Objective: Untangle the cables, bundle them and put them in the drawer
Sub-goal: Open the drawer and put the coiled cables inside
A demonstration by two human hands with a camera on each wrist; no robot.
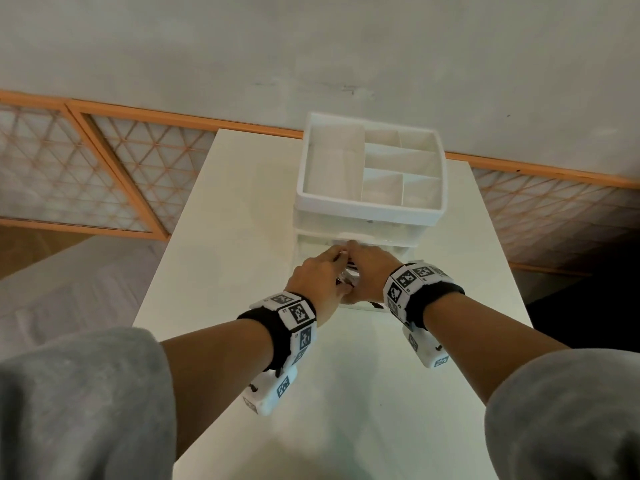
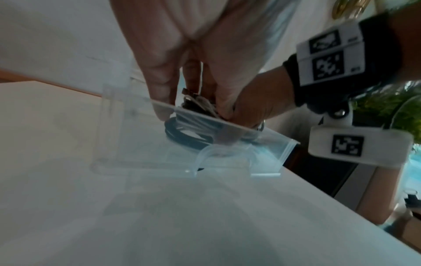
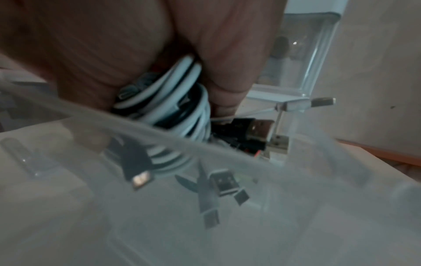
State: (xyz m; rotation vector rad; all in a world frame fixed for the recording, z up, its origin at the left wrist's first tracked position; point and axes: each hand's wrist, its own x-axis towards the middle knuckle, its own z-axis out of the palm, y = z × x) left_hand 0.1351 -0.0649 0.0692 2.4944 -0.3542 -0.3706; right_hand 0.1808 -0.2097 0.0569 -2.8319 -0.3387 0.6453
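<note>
A coiled bundle of white and black cables (image 3: pixel 173 108) with USB plugs sits in both my hands. In the head view my left hand (image 1: pixel 322 271) and right hand (image 1: pixel 367 261) are pressed together over the pulled-out clear drawer (image 1: pixel 375 306) at the bottom of the white organiser (image 1: pixel 367 207). My right hand's thumb (image 3: pixel 227 84) and fingers wrap round the coil. In the left wrist view my left hand (image 2: pixel 196 108) pinches the top of the bundle (image 2: pixel 189 138), which hangs partly inside the clear drawer (image 2: pixel 136 158). Loose plugs show through the drawer wall (image 3: pixel 307 198).
The organiser stands at the far end of a white table (image 1: pixel 235 237), near the wall. Its top tray has several compartments, and nothing shows in them. Orange-framed lattice panels (image 1: pixel 104 174) lie beyond the table's left and right edges.
</note>
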